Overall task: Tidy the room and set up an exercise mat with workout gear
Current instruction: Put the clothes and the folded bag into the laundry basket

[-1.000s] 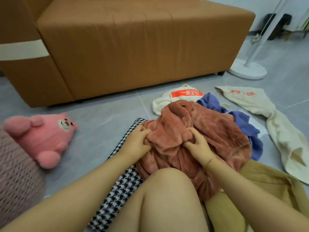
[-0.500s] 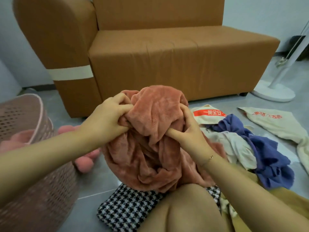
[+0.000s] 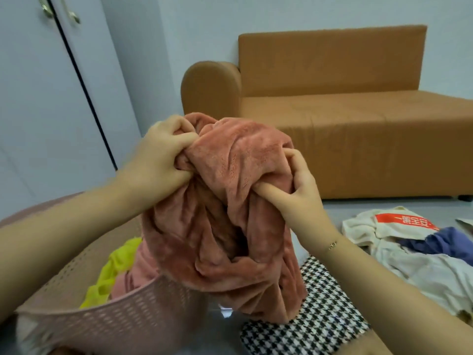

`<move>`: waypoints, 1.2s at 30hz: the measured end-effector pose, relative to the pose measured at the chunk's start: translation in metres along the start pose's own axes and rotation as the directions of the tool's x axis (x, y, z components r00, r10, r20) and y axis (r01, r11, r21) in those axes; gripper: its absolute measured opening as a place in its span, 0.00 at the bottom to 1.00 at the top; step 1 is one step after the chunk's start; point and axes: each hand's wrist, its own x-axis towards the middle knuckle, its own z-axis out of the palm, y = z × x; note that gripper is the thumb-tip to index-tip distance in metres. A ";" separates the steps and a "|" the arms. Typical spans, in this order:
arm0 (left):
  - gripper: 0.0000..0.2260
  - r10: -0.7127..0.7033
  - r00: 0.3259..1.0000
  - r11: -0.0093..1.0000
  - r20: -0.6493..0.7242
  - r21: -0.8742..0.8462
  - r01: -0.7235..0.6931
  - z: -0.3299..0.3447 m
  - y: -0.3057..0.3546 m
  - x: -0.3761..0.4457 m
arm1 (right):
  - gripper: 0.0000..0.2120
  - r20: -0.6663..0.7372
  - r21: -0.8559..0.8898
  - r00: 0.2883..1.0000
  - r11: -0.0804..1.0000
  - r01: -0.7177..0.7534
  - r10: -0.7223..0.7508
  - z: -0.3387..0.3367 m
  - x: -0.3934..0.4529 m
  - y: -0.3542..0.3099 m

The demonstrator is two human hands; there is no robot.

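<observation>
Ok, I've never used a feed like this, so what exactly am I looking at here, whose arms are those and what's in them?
There is no machine here. The one picture comes from a camera worn on a person's head, looking forward and down at their own bare arms. The left hand and the right hand both grip a bunched rust-pink fleece blanket, lifted above a pink perforated laundry basket that already holds a yellow-green cloth. On the floor lie a black-and-white houndstooth cloth and a heap of pale and blue clothes. Behind stands a brown sofa.
</observation>
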 end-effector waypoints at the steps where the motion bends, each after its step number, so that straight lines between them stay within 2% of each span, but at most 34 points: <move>1: 0.11 -0.044 0.999 0.999 -0.002 0.028 0.044 -0.006 -0.014 -0.005 | 0.16 0.042 -0.012 0.999 1.000 0.000 0.001 0.013 0.006 -0.002; 3: 0.13 -0.156 0.986 0.985 0.061 0.090 0.150 -0.013 -0.042 -0.021 | 0.14 0.152 -0.097 0.988 0.995 -0.014 0.029 0.039 0.015 0.001; 4: 0.15 -0.243 0.960 0.965 0.141 0.140 0.224 -0.013 -0.053 -0.031 | 0.13 0.214 -0.164 0.974 0.986 -0.035 0.070 0.049 0.017 0.008; 6: 0.20 -0.406 0.847 0.905 0.342 0.281 0.320 -0.008 -0.067 -0.053 | 0.12 0.341 -0.307 0.927 0.950 -0.050 0.159 0.066 0.016 0.025; 8: 0.20 -0.451 0.748 0.888 0.487 0.331 0.320 0.000 -0.068 -0.074 | 0.12 0.421 -0.485 0.890 0.873 0.058 0.175 0.076 0.012 0.039; 9: 0.17 -0.461 0.721 0.886 0.517 0.305 0.349 0.003 -0.067 -0.084 | 0.11 0.451 -0.548 0.871 0.831 0.096 0.197 0.082 0.010 0.042; 11: 0.13 -0.482 0.712 0.871 0.510 0.196 0.450 0.007 -0.062 -0.092 | 0.12 0.480 -0.613 0.843 0.780 0.123 0.244 0.088 0.009 0.044; 14: 0.13 -0.551 0.701 0.795 0.452 0.028 0.606 0.007 -0.060 -0.099 | 0.14 0.512 -0.672 0.800 0.726 0.147 0.313 0.101 0.012 0.039; 16: 0.14 -0.586 0.649 0.712 0.485 -0.074 0.698 0.008 -0.057 -0.105 | 0.13 0.541 -0.676 0.764 0.723 0.145 0.352 0.102 0.015 0.033; 17: 0.16 -0.584 0.621 0.665 0.522 -0.131 0.736 0.007 -0.055 -0.108 | 0.12 0.558 -0.638 0.742 0.764 0.098 0.371 0.100 0.017 0.029; 19: 0.20 -0.546 0.586 0.572 0.599 -0.246 0.783 0.008 -0.050 -0.111 | 0.14 0.589 -0.523 0.666 0.844 -0.118 0.458 0.088 0.025 0.012; 20: 0.22 -0.521 0.586 0.540 0.621 -0.293 0.789 0.009 -0.048 -0.112 | 0.16 0.611 -0.491 0.620 0.850 -0.192 0.493 0.080 0.032 0.004; 22: 0.30 -0.514 0.605 0.509 0.608 -0.351 0.786 0.013 -0.043 -0.107 | 0.17 0.635 -0.480 0.570 0.845 -0.237 0.521 0.064 0.048 -0.007; 24: 0.39 -0.557 0.629 0.510 0.542 -0.374 0.774 0.021 -0.040 -0.097 | 0.14 0.570 -0.481 0.578 0.807 -0.342 0.584 0.055 0.063 -0.009; 25: 0.40 -0.579 0.635 0.496 0.511 -0.397 0.772 0.026 -0.038 -0.089 | 0.13 0.528 -0.515 0.601 0.789 -0.336 0.600 0.052 0.069 -0.007; 28: 0.33 -0.655 0.560 0.363 0.507 -0.439 0.822 0.038 -0.032 -0.069 | 0.08 0.431 -0.733 0.673 0.668 -0.127 0.601 0.051 0.088 0.004; 30: 0.33 -0.635 0.539 0.341 0.553 -0.426 0.838 0.050 -0.033 -0.058 | 0.20 0.336 -0.872 0.684 0.488 -0.034 0.647 0.053 0.095 0.011; 31: 0.33 -0.614 0.542 0.344 0.574 -0.424 0.838 0.054 -0.035 -0.055 | 0.31 0.290 -0.905 0.670 0.424 -0.041 0.683 0.056 0.096 0.015; 32: 0.31 -0.599 0.546 0.342 0.586 -0.429 0.836 0.059 -0.037 -0.053 | 0.40 0.257 -0.908 0.632 0.407 -0.101 0.731 0.058 0.093 0.020; 33: 0.28 -0.597 0.559 0.347 0.575 -0.443 0.826 0.062 -0.042 -0.052 | 0.44 0.248 -0.885 0.576 0.423 -0.192 0.779 0.060 0.090 0.026; 35: 0.18 -0.622 0.641 0.422 0.450 -0.496 0.759 0.061 -0.049 -0.052 | 0.39 0.286 -0.807 0.464 0.471 -0.355 0.839 0.063 0.086 0.037; 36: 0.15 -0.629 0.690 0.477 0.357 -0.524 0.706 0.059 -0.050 -0.054 | 0.34 0.308 -0.784 0.454 0.493 -0.377 0.836 0.062 0.086 0.041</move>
